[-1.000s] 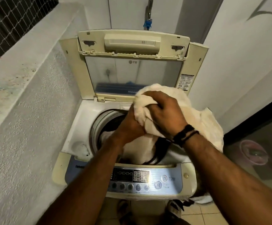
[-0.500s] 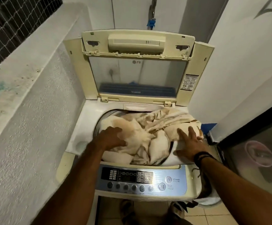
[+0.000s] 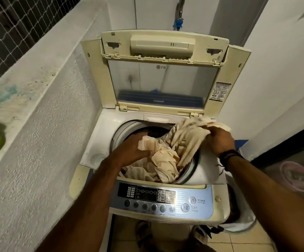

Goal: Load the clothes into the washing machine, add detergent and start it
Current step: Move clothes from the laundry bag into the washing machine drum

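Loading was under way — the left hand (image 3: 133,148) and right hand (image 3: 218,140) both clutched the cream cloth (image 3: 167,157); next, stuff it into the drum (image 3: 127,130).

You see soft, wrinkly cloth (image 3: 167,157), a smooth plastic washing machine (image 3: 100,128) with a shiny lid (image 3: 162,82), and a rough wall (image 3: 44,124).
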